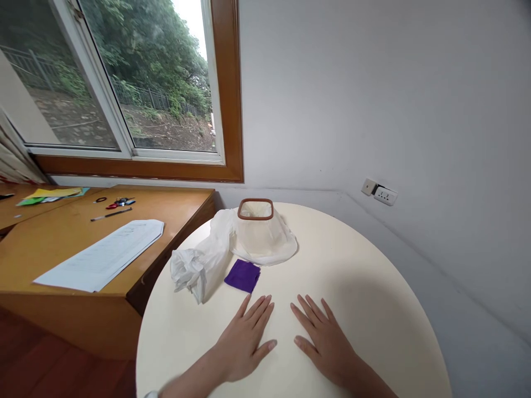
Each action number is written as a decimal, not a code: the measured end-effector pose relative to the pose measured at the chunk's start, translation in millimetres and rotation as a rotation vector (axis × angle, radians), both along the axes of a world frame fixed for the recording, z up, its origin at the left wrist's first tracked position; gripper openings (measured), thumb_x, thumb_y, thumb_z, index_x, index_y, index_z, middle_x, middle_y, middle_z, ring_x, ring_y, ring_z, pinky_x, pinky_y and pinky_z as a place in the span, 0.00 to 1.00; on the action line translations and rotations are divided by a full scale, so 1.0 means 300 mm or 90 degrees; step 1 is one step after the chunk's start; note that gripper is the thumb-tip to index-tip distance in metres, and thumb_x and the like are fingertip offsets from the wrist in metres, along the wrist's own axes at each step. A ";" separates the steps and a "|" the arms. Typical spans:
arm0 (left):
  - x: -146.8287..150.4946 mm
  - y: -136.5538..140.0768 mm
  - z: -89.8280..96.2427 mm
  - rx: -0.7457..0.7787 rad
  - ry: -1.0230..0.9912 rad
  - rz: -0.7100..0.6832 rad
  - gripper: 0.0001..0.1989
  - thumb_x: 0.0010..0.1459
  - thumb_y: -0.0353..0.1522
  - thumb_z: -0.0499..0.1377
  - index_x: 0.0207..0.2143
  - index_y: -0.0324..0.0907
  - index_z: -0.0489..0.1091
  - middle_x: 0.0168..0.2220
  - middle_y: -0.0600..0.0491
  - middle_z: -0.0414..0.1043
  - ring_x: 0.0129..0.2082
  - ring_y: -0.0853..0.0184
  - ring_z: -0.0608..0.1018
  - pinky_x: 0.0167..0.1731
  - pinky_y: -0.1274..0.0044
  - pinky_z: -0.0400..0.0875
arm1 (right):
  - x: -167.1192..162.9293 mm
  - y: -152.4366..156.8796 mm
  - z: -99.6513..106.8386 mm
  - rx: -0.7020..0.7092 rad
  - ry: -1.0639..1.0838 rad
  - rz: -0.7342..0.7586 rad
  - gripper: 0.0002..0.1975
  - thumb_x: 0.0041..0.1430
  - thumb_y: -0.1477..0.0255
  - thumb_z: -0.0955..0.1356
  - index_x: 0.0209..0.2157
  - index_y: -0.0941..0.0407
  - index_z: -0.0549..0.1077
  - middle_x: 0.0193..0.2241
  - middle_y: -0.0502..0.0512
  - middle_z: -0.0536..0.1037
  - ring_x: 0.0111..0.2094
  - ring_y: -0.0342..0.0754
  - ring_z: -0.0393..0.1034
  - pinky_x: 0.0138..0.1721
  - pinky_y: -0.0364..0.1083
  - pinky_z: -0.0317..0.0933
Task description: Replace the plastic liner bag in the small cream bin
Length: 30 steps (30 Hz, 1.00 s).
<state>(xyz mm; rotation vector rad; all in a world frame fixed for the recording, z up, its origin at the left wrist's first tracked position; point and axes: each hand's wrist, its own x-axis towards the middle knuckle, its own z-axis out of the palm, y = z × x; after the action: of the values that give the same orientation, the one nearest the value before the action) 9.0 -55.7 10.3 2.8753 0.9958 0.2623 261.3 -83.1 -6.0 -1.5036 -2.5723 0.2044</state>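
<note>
Both of my hands lie palm down on the round white table [332, 249], fingers stretched out and nothing in them. My left hand [246, 342] is just in front of a folded purple cloth [243, 276], apart from it. To the right, my right hand [321, 340] rests on the bare tabletop with its fingers spread. Behind the cloth stands a whitish bin [257, 237] with a brown square rim, a pale plastic bag over or around it. A crumpled white plastic bag [197, 271] trails from its left side toward the table's left edge.
A wooden desk [178, 202] adjoins on the left, bearing paper sheets [108, 254], a pen [111, 214], small keys or tools [121, 203] and coloured papers [53, 194]. A window [153, 83] is above it. Wall sockets [385, 195] sit behind the table at right.
</note>
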 end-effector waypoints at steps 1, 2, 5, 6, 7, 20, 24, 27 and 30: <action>0.000 0.000 -0.001 0.000 0.001 0.000 0.32 0.63 0.43 0.41 0.62 0.41 0.29 0.63 0.47 0.39 0.62 0.59 0.48 0.59 0.62 0.42 | 0.000 0.000 0.001 -0.003 0.000 0.000 0.28 0.63 0.59 0.52 0.61 0.47 0.39 0.62 0.50 0.43 0.62 0.54 0.38 0.59 0.62 0.38; 0.000 0.000 -0.001 -0.002 0.003 0.001 0.32 0.63 0.43 0.41 0.62 0.41 0.28 0.63 0.48 0.39 0.62 0.59 0.48 0.59 0.62 0.42 | -0.001 -0.001 0.003 -0.007 -0.001 -0.002 0.27 0.63 0.58 0.52 0.61 0.47 0.39 0.62 0.50 0.42 0.62 0.54 0.38 0.59 0.62 0.38; 0.000 0.001 -0.004 -0.010 0.013 0.002 0.32 0.63 0.43 0.41 0.62 0.42 0.27 0.64 0.48 0.37 0.63 0.60 0.47 0.59 0.62 0.41 | -0.001 -0.003 0.006 -0.015 -0.005 -0.006 0.27 0.63 0.58 0.51 0.61 0.46 0.38 0.62 0.48 0.42 0.62 0.53 0.37 0.59 0.62 0.37; 0.001 0.001 -0.005 -0.010 0.013 0.001 0.32 0.63 0.43 0.41 0.62 0.42 0.27 0.64 0.48 0.37 0.63 0.59 0.47 0.59 0.62 0.41 | 0.000 -0.003 0.007 -0.016 -0.006 -0.007 0.27 0.63 0.58 0.51 0.61 0.46 0.38 0.62 0.48 0.42 0.63 0.53 0.37 0.59 0.62 0.37; 0.001 0.002 -0.006 -0.008 0.012 0.001 0.32 0.63 0.42 0.41 0.62 0.41 0.27 0.64 0.47 0.37 0.63 0.59 0.47 0.59 0.62 0.41 | 0.000 -0.003 0.007 -0.016 -0.006 -0.007 0.27 0.63 0.58 0.51 0.61 0.46 0.38 0.62 0.48 0.41 0.63 0.53 0.37 0.59 0.62 0.37; -0.001 0.008 0.000 0.003 -0.018 -0.001 0.31 0.63 0.41 0.43 0.62 0.42 0.31 0.63 0.47 0.42 0.61 0.58 0.51 0.59 0.61 0.47 | 0.003 0.001 0.004 0.031 -0.002 0.002 0.28 0.62 0.60 0.54 0.61 0.47 0.40 0.62 0.50 0.46 0.62 0.53 0.41 0.58 0.60 0.41; -0.003 0.009 0.005 0.003 -0.027 -0.001 0.30 0.63 0.40 0.43 0.62 0.43 0.32 0.62 0.48 0.44 0.61 0.58 0.53 0.58 0.61 0.48 | 0.003 0.002 0.001 0.054 0.003 0.008 0.28 0.62 0.60 0.55 0.61 0.47 0.40 0.62 0.50 0.47 0.61 0.54 0.43 0.58 0.59 0.44; -0.004 0.010 0.008 0.001 -0.035 0.003 0.29 0.63 0.39 0.43 0.62 0.45 0.34 0.62 0.48 0.44 0.61 0.58 0.53 0.58 0.61 0.50 | 0.004 0.005 -0.005 0.063 0.004 0.009 0.29 0.62 0.60 0.55 0.61 0.47 0.39 0.61 0.50 0.48 0.61 0.54 0.44 0.57 0.59 0.44; -0.006 0.012 0.011 -0.008 -0.038 0.006 0.28 0.63 0.38 0.43 0.62 0.44 0.34 0.62 0.48 0.46 0.61 0.58 0.54 0.58 0.60 0.50 | 0.004 0.009 -0.008 0.054 0.004 0.011 0.29 0.62 0.60 0.55 0.61 0.47 0.39 0.62 0.50 0.47 0.61 0.55 0.44 0.57 0.60 0.43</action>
<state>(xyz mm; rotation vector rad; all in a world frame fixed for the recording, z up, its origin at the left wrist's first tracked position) 7.3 -52.2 13.5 2.8346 0.9963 0.3390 262.5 -80.4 -8.4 -1.4486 -2.5563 0.1004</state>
